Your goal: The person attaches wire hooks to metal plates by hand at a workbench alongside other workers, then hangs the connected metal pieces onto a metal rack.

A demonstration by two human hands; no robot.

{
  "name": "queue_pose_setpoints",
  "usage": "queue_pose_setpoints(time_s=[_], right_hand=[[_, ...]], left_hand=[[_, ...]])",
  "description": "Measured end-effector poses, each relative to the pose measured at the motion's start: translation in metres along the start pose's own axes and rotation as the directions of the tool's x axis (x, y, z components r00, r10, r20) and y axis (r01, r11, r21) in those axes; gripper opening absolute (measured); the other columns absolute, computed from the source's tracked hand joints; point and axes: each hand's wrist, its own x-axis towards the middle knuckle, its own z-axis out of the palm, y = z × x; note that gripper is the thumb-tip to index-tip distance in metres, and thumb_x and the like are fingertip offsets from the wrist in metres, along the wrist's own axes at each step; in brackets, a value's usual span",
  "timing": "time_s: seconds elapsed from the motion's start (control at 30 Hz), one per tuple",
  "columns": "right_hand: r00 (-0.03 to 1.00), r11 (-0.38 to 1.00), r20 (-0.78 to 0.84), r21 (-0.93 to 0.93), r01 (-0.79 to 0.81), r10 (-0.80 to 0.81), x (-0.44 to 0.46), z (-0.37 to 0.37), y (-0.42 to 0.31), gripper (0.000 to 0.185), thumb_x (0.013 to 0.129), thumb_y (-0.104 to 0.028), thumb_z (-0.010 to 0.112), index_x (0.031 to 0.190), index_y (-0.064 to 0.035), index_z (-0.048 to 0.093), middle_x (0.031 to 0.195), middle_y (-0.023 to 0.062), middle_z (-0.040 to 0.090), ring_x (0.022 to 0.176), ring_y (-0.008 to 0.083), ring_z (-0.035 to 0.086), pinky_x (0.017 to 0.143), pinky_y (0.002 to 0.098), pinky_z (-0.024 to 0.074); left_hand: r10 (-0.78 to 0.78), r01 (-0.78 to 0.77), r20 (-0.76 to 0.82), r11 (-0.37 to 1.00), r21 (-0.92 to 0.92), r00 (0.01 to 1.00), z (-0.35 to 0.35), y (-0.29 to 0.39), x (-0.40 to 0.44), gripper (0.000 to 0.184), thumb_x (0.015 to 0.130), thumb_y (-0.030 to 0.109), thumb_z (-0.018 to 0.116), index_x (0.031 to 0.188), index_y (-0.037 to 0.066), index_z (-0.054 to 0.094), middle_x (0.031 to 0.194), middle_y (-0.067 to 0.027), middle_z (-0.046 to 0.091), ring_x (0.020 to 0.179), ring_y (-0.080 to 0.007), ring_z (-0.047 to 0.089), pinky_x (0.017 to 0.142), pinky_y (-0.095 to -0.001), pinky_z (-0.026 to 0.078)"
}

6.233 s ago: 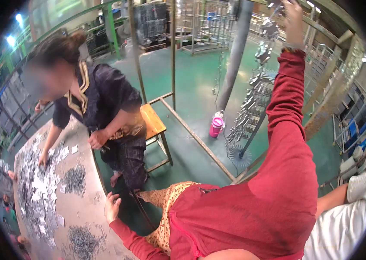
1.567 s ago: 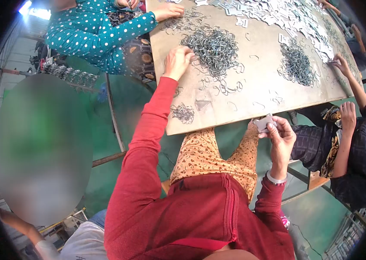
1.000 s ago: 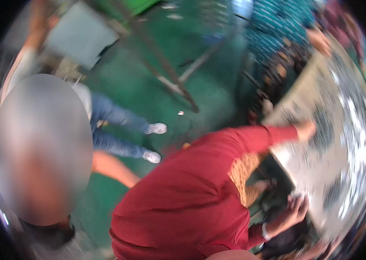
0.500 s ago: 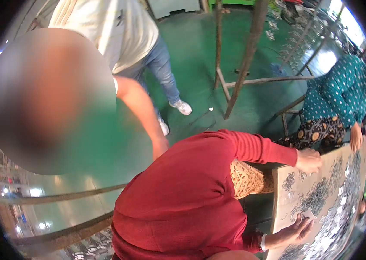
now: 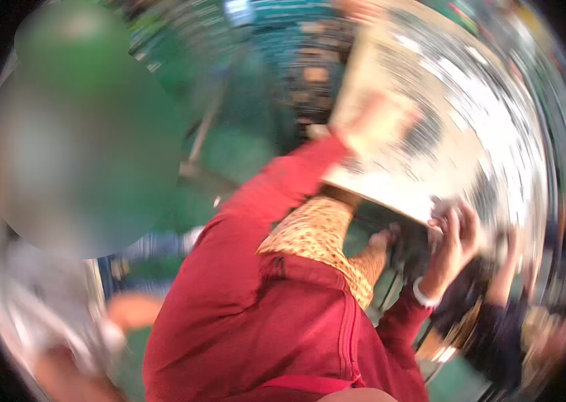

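My left hand [image 5: 380, 127], in a red sleeve, is over the pale tabletop [image 5: 390, 191] beside a dark heap of small metal pieces [image 5: 425, 134]. Motion smears its fingers, so their grip is unclear. My right hand [image 5: 455, 238], with a white band at the wrist, is raised at the table's near edge. Its fingers are closed on a small flat metal piece [image 5: 439, 209], whose outline is blurred. Bright, shiny metal pieces [image 5: 470, 100] spread along the far side of the tabletop.
Another person's hand [image 5: 362, 9] rests at the table's upper corner. A person's dark-sleeved arm [image 5: 500, 305] reaches in at the lower right. At lower left another person's arm [image 5: 132, 310] shows. A metal frame bar [image 5: 206, 130] stands over the green floor.
My view has swung toward the table, which now sits higher and further left in the frame. My right hand still has the metal piece. My left hand is now smeared by motion.
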Motion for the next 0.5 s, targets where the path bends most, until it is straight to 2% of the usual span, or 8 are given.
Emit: queue_pose_setpoints(time_s=[0.03, 0.1, 0.13, 0.17, 0.23, 0.3, 0.47, 0.5], right_hand=[[0.999, 0.999, 0.031, 0.043, 0.007, -0.008, -0.002, -0.010, -0.001, 0.023, 0.084, 0.004, 0.056, 0.107, 0.0060, 0.056, 0.086, 0.0099, 0.061, 0.065, 0.0137, 0.059, 0.053, 0.0242, 0.0510], [0.999, 1.000, -0.029, 0.014, -0.012, 0.013, -0.012, -0.042, -0.004, 0.024, 0.084, 0.004, 0.057, 0.108, 0.0051, 0.056, 0.084, 0.0077, 0.062, 0.063, 0.0115, 0.058, 0.052, 0.0225, 0.0494], [0.998, 0.998, -0.054, -0.045, -0.036, 0.033, -0.017, -0.065, 0.000, 0.024, 0.084, 0.003, 0.057, 0.108, 0.0048, 0.056, 0.083, 0.0075, 0.062, 0.062, 0.0113, 0.057, 0.052, 0.0221, 0.0490], [0.993, 0.991, -0.100, -0.112, -0.077, 0.066, -0.013, -0.074, -0.001, 0.024, 0.084, 0.002, 0.058, 0.109, 0.0045, 0.056, 0.083, 0.0072, 0.062, 0.061, 0.0111, 0.057, 0.052, 0.0218, 0.0486], [0.972, 0.976, -0.180, -0.130, -0.173, 0.149, -0.017, -0.100, 0.013, 0.021, 0.085, -0.001, 0.059, 0.105, 0.0046, 0.057, 0.078, 0.0079, 0.062, 0.058, 0.0114, 0.057, 0.051, 0.0217, 0.0477], [0.955, 0.971, -0.227, -0.098, -0.217, 0.190, -0.029, -0.109, 0.021, 0.020, 0.085, -0.001, 0.059, 0.104, 0.0050, 0.057, 0.078, 0.0088, 0.062, 0.058, 0.0121, 0.057, 0.051, 0.0222, 0.0480], [0.931, 0.979, -0.312, -0.021, -0.205, 0.188, -0.031, -0.106, 0.031, 0.021, 0.085, -0.001, 0.059, 0.104, 0.0055, 0.057, 0.083, 0.0104, 0.062, 0.063, 0.0129, 0.058, 0.051, 0.0231, 0.0498], [0.931, 0.981, -0.318, -0.011, -0.193, 0.179, -0.027, -0.104, 0.031, 0.021, 0.085, 0.000, 0.059, 0.104, 0.0056, 0.056, 0.083, 0.0104, 0.062, 0.063, 0.0128, 0.058, 0.051, 0.0231, 0.0499]], left_hand=[[-0.209, 0.206, -0.022, 0.975, -0.085, 0.978, -0.013, -0.012, -0.005, 0.012, 0.081, 0.010, 0.060, 0.087, 0.004, 0.069, 0.074, -0.0115, 0.066, 0.063, -0.0198, 0.064, 0.057, -0.0312, 0.050], [-0.406, 0.401, 0.028, 0.910, 0.105, 0.914, -0.017, -0.043, -0.002, 0.017, 0.081, 0.019, 0.063, 0.095, 0.009, 0.068, 0.079, -0.0104, 0.067, 0.068, -0.0223, 0.064, 0.065, -0.0307, 0.051], [-0.406, 0.391, 0.083, 0.907, 0.156, 0.910, -0.007, -0.057, 0.000, 0.026, 0.078, 0.025, 0.066, 0.099, 0.009, 0.066, 0.089, -0.0114, 0.066, 0.081, -0.0230, 0.063, 0.080, -0.0349, 0.048], [-0.336, 0.269, 0.233, 0.923, 0.277, 0.913, 0.008, -0.086, 0.018, 0.043, 0.072, 0.033, 0.071, 0.109, 0.013, 0.062, 0.110, -0.0153, 0.059, 0.106, -0.0272, 0.052, 0.095, -0.0420, 0.038], [-0.396, 0.240, 0.350, 0.879, 0.412, 0.849, 0.064, -0.107, 0.020, 0.065, 0.065, 0.041, 0.076, 0.121, 0.017, 0.054, 0.128, -0.0195, 0.044, 0.123, -0.0364, 0.033, 0.101, -0.0514, 0.028], [-0.520, 0.246, 0.508, 0.824, 0.511, 0.686, 0.103, -0.112, 0.033, 0.089, 0.056, 0.045, 0.080, 0.133, 0.029, 0.040, 0.139, -0.0229, 0.025, 0.127, -0.0487, 0.019, 0.098, -0.0681, 0.018], [-0.686, 0.254, 0.590, 0.716, 0.650, 0.426, 0.144, -0.136, 0.047, 0.082, 0.053, 0.045, 0.082, 0.126, 0.030, 0.046, 0.140, -0.0216, 0.027, 0.127, -0.0510, 0.021, 0.095, -0.0674, 0.023], [-0.596, 0.150, 0.639, 0.777, 0.611, 0.486, 0.152, -0.170, 0.043, 0.067, 0.054, 0.037, 0.081, 0.114, 0.025, 0.055, 0.132, -0.0208, 0.041, 0.121, -0.0421, 0.037, 0.095, -0.0558, 0.034]])
